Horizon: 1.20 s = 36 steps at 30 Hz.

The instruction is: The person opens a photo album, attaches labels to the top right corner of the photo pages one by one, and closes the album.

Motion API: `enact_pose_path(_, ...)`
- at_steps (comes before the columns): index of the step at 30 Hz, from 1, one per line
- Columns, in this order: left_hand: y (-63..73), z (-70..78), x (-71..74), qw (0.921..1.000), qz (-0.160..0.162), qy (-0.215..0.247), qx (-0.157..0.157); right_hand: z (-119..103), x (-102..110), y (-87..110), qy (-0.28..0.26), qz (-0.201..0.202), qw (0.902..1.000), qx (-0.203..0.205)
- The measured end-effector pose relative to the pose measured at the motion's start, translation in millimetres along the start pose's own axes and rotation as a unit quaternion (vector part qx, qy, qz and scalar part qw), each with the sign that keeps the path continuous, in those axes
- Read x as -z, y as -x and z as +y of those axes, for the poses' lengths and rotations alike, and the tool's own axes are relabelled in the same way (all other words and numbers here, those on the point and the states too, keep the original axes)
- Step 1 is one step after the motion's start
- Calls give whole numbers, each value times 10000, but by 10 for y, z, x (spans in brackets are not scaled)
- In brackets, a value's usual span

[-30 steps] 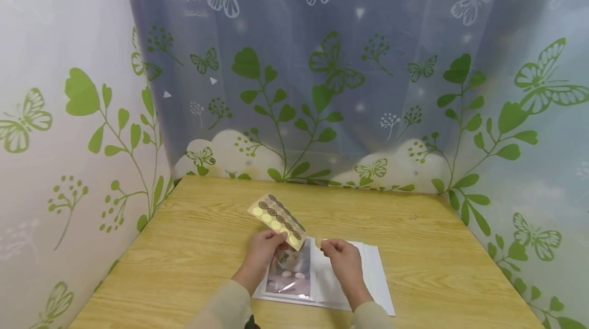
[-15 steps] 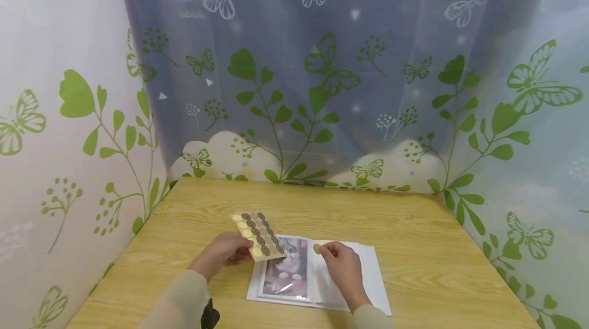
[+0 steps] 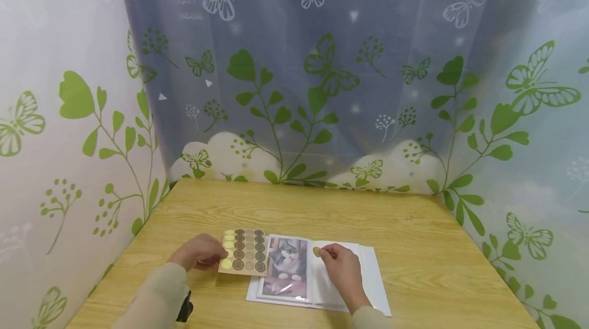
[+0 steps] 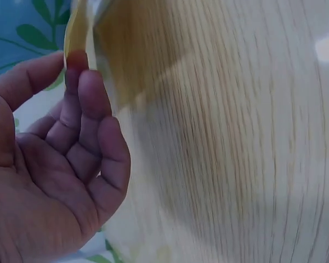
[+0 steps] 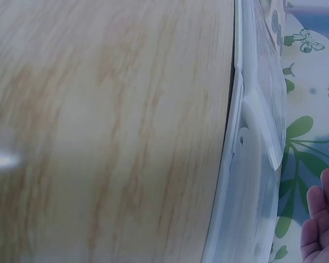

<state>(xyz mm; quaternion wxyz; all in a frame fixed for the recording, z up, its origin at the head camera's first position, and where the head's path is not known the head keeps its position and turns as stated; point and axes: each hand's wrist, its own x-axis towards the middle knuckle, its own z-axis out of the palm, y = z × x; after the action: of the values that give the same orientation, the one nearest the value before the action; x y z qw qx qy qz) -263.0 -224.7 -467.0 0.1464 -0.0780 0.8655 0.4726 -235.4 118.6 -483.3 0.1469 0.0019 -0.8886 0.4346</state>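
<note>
A tan sheet of round stickers (image 3: 249, 253) hangs over the left edge of an open white photo album (image 3: 323, 290). My left hand (image 3: 201, 251) pinches the sheet by its left edge, between thumb and fingers; the left wrist view shows that sheet (image 4: 77, 30) nearly edge-on above the fingertips. Between thumb and forefinger, my right hand (image 3: 342, 271) holds one small round gold sticker (image 3: 316, 251) above the album's right page. A cat photo (image 3: 287, 265) fills the left page under a clear sleeve. Only part of the right hand (image 5: 324, 219) shows in the right wrist view.
The album lies on a wood-grain table (image 3: 428, 247) near its front. Patterned cloth (image 3: 294, 88) with leaves and butterflies encloses the table at the back and both sides.
My left hand has moved left and turned the sticker sheet flatter and squarer, uncovering the cat photo. The right hand has stayed almost in place with the round sticker.
</note>
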Motion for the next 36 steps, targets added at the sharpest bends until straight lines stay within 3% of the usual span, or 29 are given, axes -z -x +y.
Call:
enact_pose_path(9, -4, -53, 123, 9954, 440, -847, -82, 15, 6, 13, 50, 29, 10000, 42)
enact_pose_path(16, 25, -60, 151, 9796, 818, -1762, -516, 21, 1, 11, 64, -74, 9999, -70)
enact_pose_path(24, 11, 61, -92, 9647, 1138, -2228, -823, 18, -14, 22, 96, -72, 9999, 28)
enact_pose_path(36, -19, 220, -521, 9541, 1195, -2121, -1746, 28, -30, 23, 144, -60, 9999, 36)
